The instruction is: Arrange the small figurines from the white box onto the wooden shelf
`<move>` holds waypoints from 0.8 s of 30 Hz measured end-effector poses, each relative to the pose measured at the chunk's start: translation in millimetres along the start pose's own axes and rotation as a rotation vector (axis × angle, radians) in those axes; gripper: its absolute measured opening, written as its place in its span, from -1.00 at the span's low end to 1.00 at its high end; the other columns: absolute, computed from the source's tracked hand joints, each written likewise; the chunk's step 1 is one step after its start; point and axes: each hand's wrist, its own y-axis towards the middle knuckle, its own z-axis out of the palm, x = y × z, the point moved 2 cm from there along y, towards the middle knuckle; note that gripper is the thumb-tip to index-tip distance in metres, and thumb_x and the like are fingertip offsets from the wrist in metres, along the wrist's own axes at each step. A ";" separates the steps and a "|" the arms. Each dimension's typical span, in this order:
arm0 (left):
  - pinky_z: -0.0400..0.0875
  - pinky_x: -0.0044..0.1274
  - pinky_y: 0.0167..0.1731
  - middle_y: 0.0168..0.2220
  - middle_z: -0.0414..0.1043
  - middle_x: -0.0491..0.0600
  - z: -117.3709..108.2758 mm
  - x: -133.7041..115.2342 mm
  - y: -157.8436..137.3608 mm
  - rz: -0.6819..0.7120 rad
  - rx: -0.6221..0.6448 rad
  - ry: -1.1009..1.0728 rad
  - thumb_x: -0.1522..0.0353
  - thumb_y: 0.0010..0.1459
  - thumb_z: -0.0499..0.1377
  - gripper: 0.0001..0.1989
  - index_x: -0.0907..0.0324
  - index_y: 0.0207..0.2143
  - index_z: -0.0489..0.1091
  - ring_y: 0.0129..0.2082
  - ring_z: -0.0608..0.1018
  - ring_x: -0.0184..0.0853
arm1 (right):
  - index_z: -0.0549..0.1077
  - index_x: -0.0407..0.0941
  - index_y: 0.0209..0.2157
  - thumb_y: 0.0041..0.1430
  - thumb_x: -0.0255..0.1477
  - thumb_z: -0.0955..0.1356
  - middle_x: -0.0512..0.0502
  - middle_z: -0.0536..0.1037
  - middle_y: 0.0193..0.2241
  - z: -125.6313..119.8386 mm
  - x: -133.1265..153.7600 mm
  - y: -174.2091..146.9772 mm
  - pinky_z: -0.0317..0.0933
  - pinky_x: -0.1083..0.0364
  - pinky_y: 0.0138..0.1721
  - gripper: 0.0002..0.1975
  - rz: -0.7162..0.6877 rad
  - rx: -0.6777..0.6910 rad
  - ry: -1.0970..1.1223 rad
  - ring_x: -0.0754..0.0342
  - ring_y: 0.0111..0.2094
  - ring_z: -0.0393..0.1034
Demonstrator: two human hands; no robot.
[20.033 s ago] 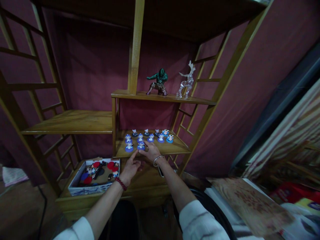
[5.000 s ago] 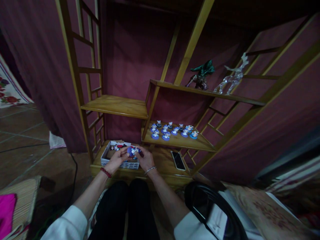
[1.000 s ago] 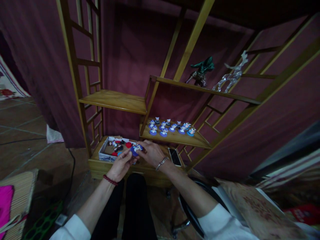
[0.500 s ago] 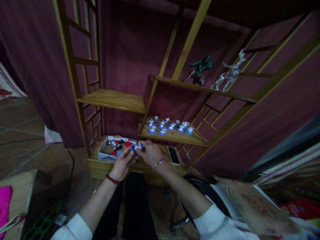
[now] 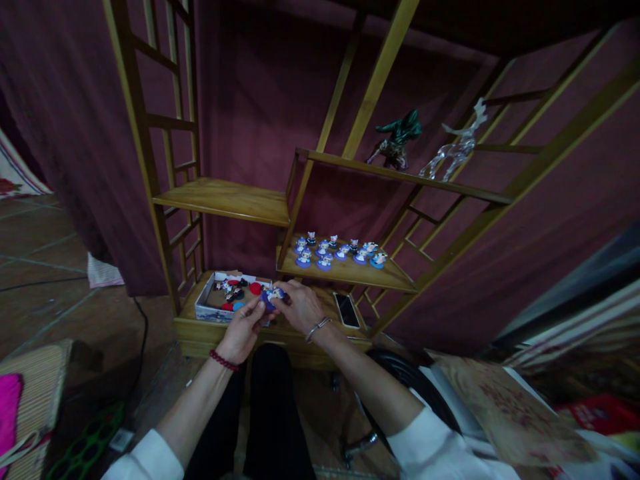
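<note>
Purple-based figurine [image 5: 273,297]: it is in the air between the 2 hands, just beside the right end of the box, tilted on its side and not upright.
Box [image 5: 213,313]: at the far left, on the lower board [image 5: 290,328], with more figurines [image 5: 234,292] lying mixed inside.
Left hand [image 5: 241,331]: its thumb and fingers are pinching the figurine by the base; a red bead bracelet [image 5: 223,361] is on the wrist.
Long axis of the figurine: it goes across, from the base at the left fingers to the head at the right fingers, slightly rising. Both hands touch it, so I cannot call 1 hand nearer.
Right hand [image 5: 304,308]: its fingers are grasping the head side, so the figurine lies to their left; they partly cover it from my eyes.
Shelf [image 5: 350,275]: above and to the right of the hands, apart from them, 11 figurines [image 5: 342,252] stand upright.
Phone [image 5: 346,311]: lies flat on the lower board, to the right of the right hand.
Upper shelf [image 5: 430,181]: green statue [image 5: 399,139], then clear deer [image 5: 455,152].
</note>
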 end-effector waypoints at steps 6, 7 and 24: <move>0.37 -0.62 -0.34 -0.42 0.47 -0.07 1.0 -0.3 -4.2 -0.058 0.037 -0.055 0.40 -0.13 0.26 -0.83 0.26 -0.40 0.44 -0.42 0.50 -0.44 | 0.37 -0.10 -0.16 0.07 -0.42 0.27 -0.07 0.41 -0.32 -3.8 -0.4 -1.1 0.17 0.17 -0.25 -0.74 -0.099 0.029 0.077 0.14 -0.30 0.31; 0.37 -0.62 -0.33 -0.42 0.47 -0.07 1.0 0.1 -4.6 -0.062 0.041 -0.062 0.40 -0.12 0.25 -0.83 0.26 -0.39 0.44 -0.42 0.49 -0.44 | 0.37 -0.10 -0.15 0.07 -0.43 0.27 -0.07 0.41 -0.31 -4.9 0.0 -1.3 0.17 0.17 -0.24 -0.74 -0.121 0.031 0.090 0.14 -0.29 0.31; 0.36 -0.64 -0.35 -0.40 0.45 -0.04 2.2 0.5 -16.1 -0.160 0.126 -0.104 0.39 -0.11 0.25 -0.83 0.28 -0.41 0.41 -0.39 0.49 -0.42 | 0.36 -0.14 -0.13 0.15 -0.46 0.20 -0.11 0.43 -0.20 -29.8 10.5 -1.7 0.13 0.11 -0.09 -0.74 -0.513 0.164 0.095 0.10 -0.14 0.26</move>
